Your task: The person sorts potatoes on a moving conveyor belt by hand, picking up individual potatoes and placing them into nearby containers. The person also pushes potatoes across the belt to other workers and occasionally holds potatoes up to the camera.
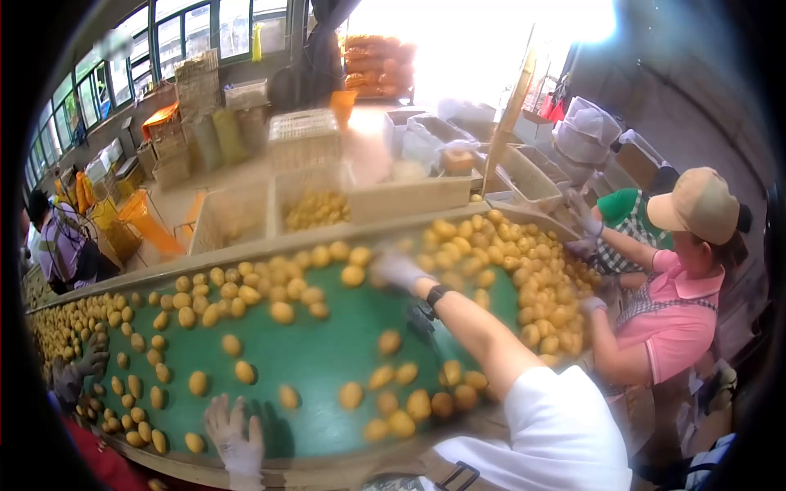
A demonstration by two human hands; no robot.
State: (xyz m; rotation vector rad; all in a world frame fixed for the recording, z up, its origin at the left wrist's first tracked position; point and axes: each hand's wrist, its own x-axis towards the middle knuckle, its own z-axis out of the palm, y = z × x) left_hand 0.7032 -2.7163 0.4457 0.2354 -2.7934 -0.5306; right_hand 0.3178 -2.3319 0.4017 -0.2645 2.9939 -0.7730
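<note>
My left hand [235, 434], in a pale glove, is over the near edge of a green conveyor belt [311, 401] with its fingers spread and nothing in them. Across the belt stretches my right arm, a black watch on its wrist. My gloved right hand [397, 270] is at the far side among yellow-brown oval potatoes [282, 313]; motion smears its fingers, so I cannot tell what they hold. Single potatoes [244, 372] lie scattered between my hands. A dense heap of potatoes [532, 278] covers the belt's right end.
At the right, a person in a pink shirt [684, 307] and another in green [622, 204] reach toward the heap. Other dark-gloved hands [78, 364] are at the left. Beyond the belt stand bins [233, 221], one holding potatoes, and a white crate [304, 135].
</note>
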